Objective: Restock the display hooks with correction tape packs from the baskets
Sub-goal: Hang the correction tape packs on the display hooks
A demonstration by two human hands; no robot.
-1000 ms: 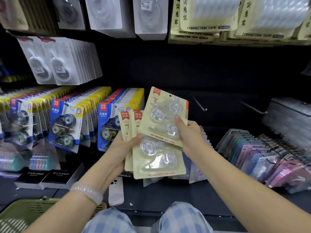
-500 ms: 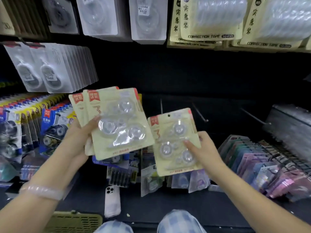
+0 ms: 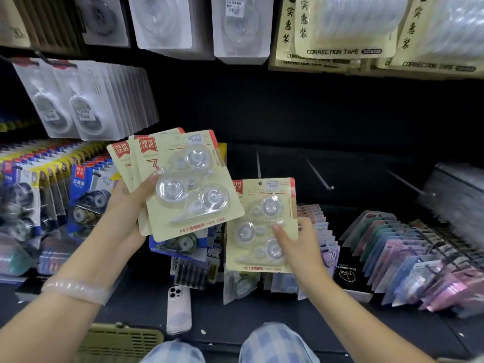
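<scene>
My left hand (image 3: 128, 205) grips a fanned stack of cream correction tape packs (image 3: 191, 189), thumb across the front card, held up at centre left. My right hand (image 3: 298, 247) pinches a single cream pack (image 3: 262, 224) with clear tape bodies, lower and to the right of the stack. Behind the single pack, bare metal display hooks (image 3: 318, 175) stick out from the dark back panel. A green basket (image 3: 117, 341) shows at the bottom edge, left of my knees.
Blue and yellow tape packs (image 3: 86, 195) hang at left, white packs (image 3: 86, 106) above them, cream bags (image 3: 345, 35) at top right. Pastel packs (image 3: 408, 258) fill racks at right. A white phone (image 3: 179, 310) lies on the dark shelf.
My hands have drawn apart: the right hand took one pack off the stack and carried it down and right, while the left hand lifted the remaining stack up and left.
</scene>
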